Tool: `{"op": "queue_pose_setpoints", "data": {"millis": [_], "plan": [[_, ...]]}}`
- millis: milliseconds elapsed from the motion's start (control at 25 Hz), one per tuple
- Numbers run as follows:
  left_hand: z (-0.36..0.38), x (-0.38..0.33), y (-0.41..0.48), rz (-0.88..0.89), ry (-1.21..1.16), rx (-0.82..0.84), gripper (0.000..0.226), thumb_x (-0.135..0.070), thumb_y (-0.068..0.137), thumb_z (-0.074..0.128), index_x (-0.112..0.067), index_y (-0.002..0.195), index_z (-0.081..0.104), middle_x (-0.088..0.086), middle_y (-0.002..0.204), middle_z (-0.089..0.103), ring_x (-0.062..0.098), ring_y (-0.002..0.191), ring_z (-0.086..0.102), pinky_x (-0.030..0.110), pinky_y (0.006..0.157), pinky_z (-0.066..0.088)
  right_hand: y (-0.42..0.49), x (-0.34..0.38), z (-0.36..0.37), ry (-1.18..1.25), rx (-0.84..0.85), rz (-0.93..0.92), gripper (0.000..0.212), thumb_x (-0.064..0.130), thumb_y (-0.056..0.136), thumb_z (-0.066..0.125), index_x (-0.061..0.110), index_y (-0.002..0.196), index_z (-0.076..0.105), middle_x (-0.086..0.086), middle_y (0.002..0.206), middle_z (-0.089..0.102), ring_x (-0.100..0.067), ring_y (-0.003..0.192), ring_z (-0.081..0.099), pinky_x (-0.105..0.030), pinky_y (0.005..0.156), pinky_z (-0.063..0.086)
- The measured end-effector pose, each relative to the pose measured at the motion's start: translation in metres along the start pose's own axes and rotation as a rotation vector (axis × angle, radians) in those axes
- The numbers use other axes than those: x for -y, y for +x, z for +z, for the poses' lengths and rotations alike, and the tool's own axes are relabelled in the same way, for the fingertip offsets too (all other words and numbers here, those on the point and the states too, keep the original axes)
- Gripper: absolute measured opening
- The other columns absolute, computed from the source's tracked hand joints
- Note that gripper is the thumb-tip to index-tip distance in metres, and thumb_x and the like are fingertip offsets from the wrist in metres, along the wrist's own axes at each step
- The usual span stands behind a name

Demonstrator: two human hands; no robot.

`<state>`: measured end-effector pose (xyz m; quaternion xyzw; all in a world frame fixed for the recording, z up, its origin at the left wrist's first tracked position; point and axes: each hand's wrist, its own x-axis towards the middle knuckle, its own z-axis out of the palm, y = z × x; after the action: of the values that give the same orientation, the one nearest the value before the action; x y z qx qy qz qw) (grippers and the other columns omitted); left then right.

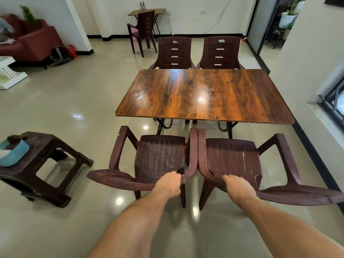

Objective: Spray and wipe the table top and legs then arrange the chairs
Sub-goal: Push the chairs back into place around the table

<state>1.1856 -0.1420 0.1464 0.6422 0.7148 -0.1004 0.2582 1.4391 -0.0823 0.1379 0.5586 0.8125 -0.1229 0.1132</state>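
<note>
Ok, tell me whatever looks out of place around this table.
The left near chair and right near chair stand back from the table, unlike the far chairs tucked at its far edge; likely not pushed in yet. One far label looks torn.

The counter has an orange-brown wood-grain pattern with dark streaks, and its legs are black. The left near chair and the right near chair are dark maroon-brown with ribbed seats. The far left chair and the far right chair have the same colour, with pale slots across the back. The floor is glossy beige tile. The stool is dark brown, the container on it light blue. The sofa is dark red, the wall white, the skirting black
</note>
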Motion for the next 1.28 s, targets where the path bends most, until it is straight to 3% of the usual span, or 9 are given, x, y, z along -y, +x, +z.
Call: {"op": "queue_pose_setpoints", "data": {"millis": [120,200,280,360,440,680,1040,1280], "plan": [[-0.001,0.001,0.0,0.022,0.04,0.0,0.039,-0.021,0.096,0.058,-0.012,0.133,0.055,0.011,0.132,0.059,0.032,0.121,0.061,0.045,0.105,0.05,-0.002,-0.002,-0.006,-0.041,-0.005,-0.041,0.037,0.026,0.099,0.05,0.024,0.136,0.05,0.0,0.132,0.06,-0.024,0.119,0.058,-0.042,0.101,0.048],[0.003,0.007,0.0,0.047,0.06,-0.032,0.058,-0.047,0.097,0.051,-0.013,0.144,0.045,0.011,0.14,0.056,0.032,0.128,0.057,0.048,0.109,0.045,-0.004,-0.001,-0.009,-0.053,-0.012,-0.052,0.074,0.064,0.094,0.046,0.024,0.154,0.029,-0.001,0.156,0.038,-0.024,0.142,0.039,-0.044,0.115,0.034],[0.007,0.015,-0.001,0.052,0.028,-0.061,0.083,-0.066,0.098,0.036,-0.014,0.161,0.025,0.012,0.16,0.042,0.032,0.146,0.042,0.052,0.121,0.032,-0.004,0.005,-0.012,-0.018,-0.048,-0.058,0.091,0.08,0.089,0.027,0.024,0.16,0.012,-0.003,0.167,0.014,-0.024,0.153,0.015,-0.048,0.122,0.016],[0.007,0.024,-0.001,0.047,0.006,-0.066,0.088,-0.073,0.1,0.025,-0.017,0.167,0.01,0.009,0.172,0.022,0.028,0.158,0.022,0.054,0.128,0.017,0.002,0.016,-0.016,-0.001,-0.082,-0.058,0.091,0.081,0.089,0.016,0.025,0.16,0.007,-0.004,0.168,0.001,-0.023,0.155,0.002,-0.05,0.124,0.007],[0.002,0.034,0.001,0.046,0.012,-0.066,0.087,-0.073,0.101,0.02,-0.019,0.167,0.008,0.008,0.174,0.015,0.026,0.161,0.013,0.054,0.13,0.011,0.012,0.037,-0.023,0.009,-0.121,-0.074,0.088,0.079,0.091,0.013,0.026,0.16,0.006,-0.004,0.168,-0.003,-0.023,0.155,-0.002,-0.05,0.124,0.006],[-0.028,0.146,0.016,0.088,0.133,0.041,0.084,-0.07,0.103,0.021,-0.019,0.167,0.002,0.005,0.175,-0.005,0.024,0.162,-0.007,0.055,0.129,-0.004,0.073,0.179,-0.029,0.029,-0.177,-0.227,0.077,0.07,0.097,0.02,0.026,0.16,0.012,-0.002,0.168,0.0,-0.019,0.155,-0.001,-0.046,0.125,0.006],[-0.094,0.379,0.029,0.039,0.15,0.042,0.08,-0.063,0.106,0.025,-0.016,0.167,0.004,0.01,0.175,-0.002,0.029,0.162,-0.005,0.053,0.13,-0.002,0.167,0.416,-0.017,0.079,-0.083,-0.203,0.067,0.056,0.103,0.026,0.022,0.16,0.015,-0.003,0.168,0.003,-0.02,0.155,0.002,-0.047,0.125,0.007],[-0.132,0.478,0.095,0.097,0.176,0.056,0.076,-0.057,0.107,0.029,-0.015,0.167,0.009,0.012,0.175,0.002,0.028,0.162,-0.002,0.053,0.13,0.0,0.267,0.502,-0.017,0.135,-0.092,-0.178,0.064,0.052,0.104,0.03,0.023,0.159,0.018,-0.002,0.168,0.005,-0.021,0.155,0.003,-0.047,0.125,0.009]]}}
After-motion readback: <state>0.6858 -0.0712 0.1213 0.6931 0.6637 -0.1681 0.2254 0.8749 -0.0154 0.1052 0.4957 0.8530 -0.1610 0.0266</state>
